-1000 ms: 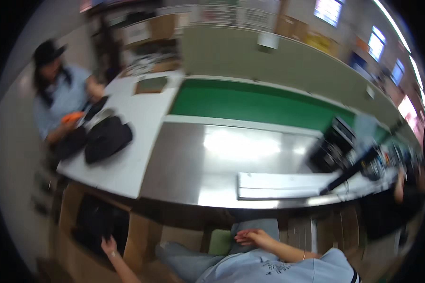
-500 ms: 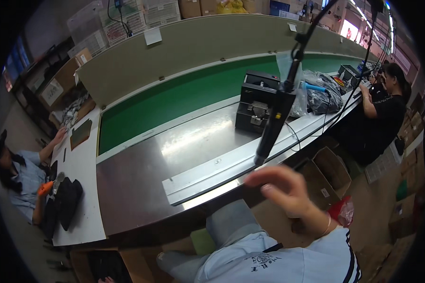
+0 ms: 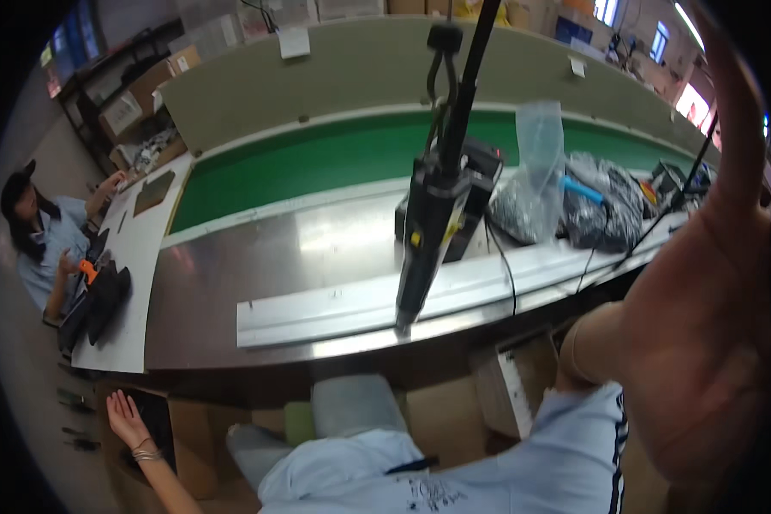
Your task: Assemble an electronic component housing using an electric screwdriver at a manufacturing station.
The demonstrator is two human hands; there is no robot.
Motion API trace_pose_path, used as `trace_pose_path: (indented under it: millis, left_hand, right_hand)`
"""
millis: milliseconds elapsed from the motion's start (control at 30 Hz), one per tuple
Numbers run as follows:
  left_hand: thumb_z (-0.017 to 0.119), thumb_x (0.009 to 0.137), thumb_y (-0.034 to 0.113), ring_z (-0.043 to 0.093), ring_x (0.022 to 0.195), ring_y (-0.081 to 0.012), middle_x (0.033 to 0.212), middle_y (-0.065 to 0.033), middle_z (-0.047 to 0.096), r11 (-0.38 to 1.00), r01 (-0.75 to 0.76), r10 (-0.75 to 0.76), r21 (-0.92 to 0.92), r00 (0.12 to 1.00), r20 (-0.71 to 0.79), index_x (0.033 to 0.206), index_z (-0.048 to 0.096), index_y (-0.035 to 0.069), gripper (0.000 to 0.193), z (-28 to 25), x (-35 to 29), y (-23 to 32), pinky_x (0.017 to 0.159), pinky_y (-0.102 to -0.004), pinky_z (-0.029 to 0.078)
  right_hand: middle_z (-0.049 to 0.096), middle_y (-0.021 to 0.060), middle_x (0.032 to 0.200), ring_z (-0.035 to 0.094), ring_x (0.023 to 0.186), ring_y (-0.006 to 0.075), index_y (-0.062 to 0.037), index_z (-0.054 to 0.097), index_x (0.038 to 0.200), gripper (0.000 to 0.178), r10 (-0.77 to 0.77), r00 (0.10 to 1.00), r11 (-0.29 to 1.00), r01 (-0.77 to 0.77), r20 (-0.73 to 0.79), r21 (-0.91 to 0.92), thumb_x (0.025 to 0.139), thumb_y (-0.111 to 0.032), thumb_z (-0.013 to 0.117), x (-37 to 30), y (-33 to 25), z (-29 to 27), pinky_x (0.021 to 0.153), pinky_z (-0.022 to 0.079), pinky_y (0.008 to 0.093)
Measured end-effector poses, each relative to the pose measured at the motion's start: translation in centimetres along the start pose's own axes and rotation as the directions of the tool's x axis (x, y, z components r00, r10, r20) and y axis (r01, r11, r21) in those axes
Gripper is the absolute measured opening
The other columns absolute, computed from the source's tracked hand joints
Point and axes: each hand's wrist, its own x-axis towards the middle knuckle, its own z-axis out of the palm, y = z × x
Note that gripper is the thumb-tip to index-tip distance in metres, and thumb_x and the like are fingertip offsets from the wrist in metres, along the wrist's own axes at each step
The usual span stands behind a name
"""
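My left hand is held palm up, fingers stretched out, above an open cardboard box under the bench's left end; nothing is in it. Very large and close at the right edge, my right hand shows its palm and one digit stretched upward. Its other fingers run out of the picture, and I see nothing held. An electric screwdriver, black with a yellow button, hangs tip down over the bench's front edge, apart from both hands. Partly hidden behind it stands a black boxy device.
A long metal rail lies along the front of the steel bench. Beyond it runs a green belt. Plastic bags of dark parts lie at the right. At the left, a person sits by a white table.
My right hand has risen from beside the screwdriver tip to close in front of the view. My left hand has come up further into sight. The view has shifted, and the screwdriver hangs further left.
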Motion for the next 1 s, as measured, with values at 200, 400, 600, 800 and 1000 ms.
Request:
trace_pose_path:
  millis: [200,400,600,800,1000]
  left_hand:
    - [0.044,0.097,0.018,0.046,0.124,-0.0223,0.136,-0.0099,0.046,0.99,-0.141,0.139,-0.021,0.921,0.365,0.137,0.039,0.001,0.044,10.4,-9.3,3.2,0.103,-0.0351,0.037]
    - [0.045,0.095,0.012,0.046,0.123,-0.0198,0.135,-0.0093,0.047,0.997,-0.071,0.082,-0.041,0.874,0.48,0.135,0.041,0.001,0.042,14.0,-18.0,4.5,0.101,-0.0351,0.04]
    - [0.042,0.097,0.012,0.049,0.119,-0.0197,0.134,-0.0096,0.049,0.998,-0.047,0.056,-0.032,0.873,0.485,0.134,0.043,0.001,0.039,12.9,-20.4,4.3,0.101,-0.0347,0.041]
    - [0.041,0.098,0.015,0.05,0.118,-0.0182,0.135,-0.0087,0.049,0.997,-0.072,0.055,0.011,0.839,0.541,0.132,0.045,0.002,0.037,12.1,-19.3,3.0,0.101,-0.0335,0.04]
    - [0.046,0.095,0.014,0.052,0.114,-0.0179,0.131,-0.0097,0.051,0.996,-0.09,0.051,0.024,0.741,0.67,0.128,0.049,0.004,0.035,16.7,-19.0,1.4,0.098,-0.0322,0.04]
  right_hand:
    - [0.041,0.0301,0.136,0.041,0.127,0.0424,-0.0034,0.019,0.145,0.087,-0.106,0.994,0.994,0.108,-0.038,0.029,0.083,-0.042,0.066,-1.1,2.6,-2.2,0.097,0.046,0.0504]
    - [0.042,0.0294,0.135,0.042,0.126,0.0417,-0.0028,0.021,0.145,0.083,0.044,0.996,0.994,-0.035,-0.084,0.106,0.085,-0.039,0.064,-4.5,3.4,-4.0,0.097,0.046,0.0503]
    - [0.043,0.0286,0.135,0.043,0.126,0.041,-0.0023,0.023,0.144,0.078,0.126,0.991,0.987,-0.12,-0.054,0.108,0.087,-0.037,0.062,-5.4,1.8,-1.2,0.097,0.046,0.0501]
    - [0.044,0.0278,0.135,0.044,0.125,0.0403,-0.0017,0.025,0.144,0.073,0.155,0.988,0.988,-0.155,-0.02,-0.008,0.088,-0.035,0.061,-6.0,-1.9,-2.2,0.097,0.046,0.05]
    - [0.057,0.0181,0.122,0.055,0.114,0.0272,0.0027,0.05,0.125,0.037,0.497,0.844,0.864,-0.503,-0.202,0.022,0.091,-0.01,0.053,-9.7,1.6,-2.0,0.095,0.05,0.0409]
